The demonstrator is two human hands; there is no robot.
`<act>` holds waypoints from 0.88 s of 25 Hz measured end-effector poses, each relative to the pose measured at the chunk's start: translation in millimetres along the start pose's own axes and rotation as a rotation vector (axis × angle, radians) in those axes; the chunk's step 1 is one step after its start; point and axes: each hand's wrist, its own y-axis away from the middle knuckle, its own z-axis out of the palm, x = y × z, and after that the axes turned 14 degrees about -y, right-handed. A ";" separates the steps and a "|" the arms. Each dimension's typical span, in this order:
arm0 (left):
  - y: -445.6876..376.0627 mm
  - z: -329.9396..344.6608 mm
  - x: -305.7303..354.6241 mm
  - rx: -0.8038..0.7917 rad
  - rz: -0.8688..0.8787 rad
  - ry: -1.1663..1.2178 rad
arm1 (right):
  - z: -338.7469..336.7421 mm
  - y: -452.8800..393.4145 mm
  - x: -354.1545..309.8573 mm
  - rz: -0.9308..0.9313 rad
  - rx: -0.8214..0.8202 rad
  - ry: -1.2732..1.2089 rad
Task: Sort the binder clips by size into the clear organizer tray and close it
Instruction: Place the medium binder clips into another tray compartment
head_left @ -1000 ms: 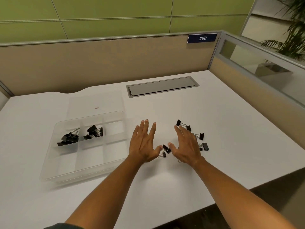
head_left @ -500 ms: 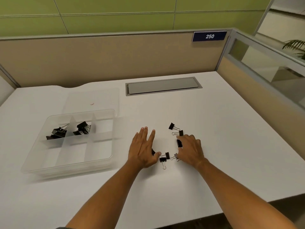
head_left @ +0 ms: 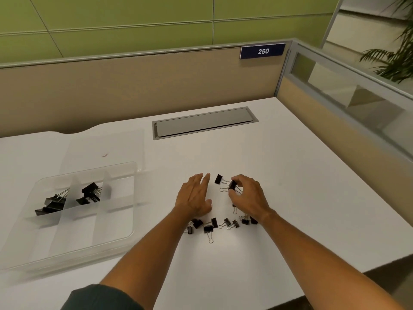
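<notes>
Only writing: sign "250". R hand pinches binder clip; L hand flat, fingers straight, empty.

You're in an office cubicle: white desk w/ a gray cable-access flap set in it, beige partition panels at back & right, a blue "250" number plate on the partition, glass divider, potted plant beyond.
</notes>
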 end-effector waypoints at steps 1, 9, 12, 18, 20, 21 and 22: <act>-8.7 -0.9 1.9 -0.017 0.019 0.003 | -2.4 -0.3 0.3 0.007 0.011 0.005; -56.6 4.8 14.8 -0.103 0.218 -0.035 | -11.5 -3.9 6.3 0.103 0.032 0.048; -62.3 9.6 14.4 -0.060 0.233 -0.078 | -13.6 -9.8 10.7 0.140 0.025 0.084; -56.7 11.2 -3.6 -0.063 0.160 -0.005 | -5.5 -21.5 8.7 0.194 -0.014 0.153; -52.3 10.9 -12.4 -0.068 0.134 -0.016 | -1.2 -25.1 6.8 0.224 -0.065 0.173; -49.6 11.1 -17.0 -0.060 0.114 -0.014 | 0.4 -27.1 6.4 0.232 -0.084 0.185; -46.2 11.6 -22.0 -0.050 0.090 -0.004 | 2.2 -28.9 5.2 0.237 -0.102 0.193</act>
